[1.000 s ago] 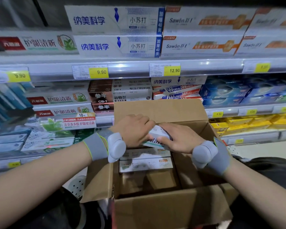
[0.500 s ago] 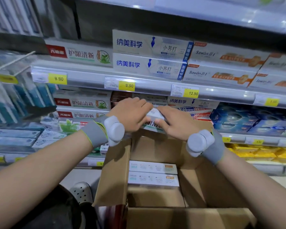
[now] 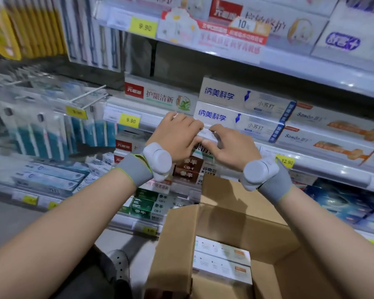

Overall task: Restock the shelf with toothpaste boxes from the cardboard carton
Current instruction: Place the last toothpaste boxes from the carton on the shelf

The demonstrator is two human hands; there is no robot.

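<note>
both hands, left hand [image 3: 177,134] and right hand [image 3: 231,147], grasp one toothpaste box [image 3: 205,140] between them, raised just in front of the shelf [image 3: 311,162], not yet placed. the cardboard carton [image 3: 268,223] below still holds more boxes [image 3: 221,262], so restocking looks well short of finished.

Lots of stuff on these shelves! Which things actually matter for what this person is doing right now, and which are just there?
Part of the job:
- toothpaste box, held between left hand and right hand
- cardboard carton, more boxes inside
- shelf

Just there:
- hanging toothbrush packs
- blue-lettered boxes
- yellow price tag
</note>
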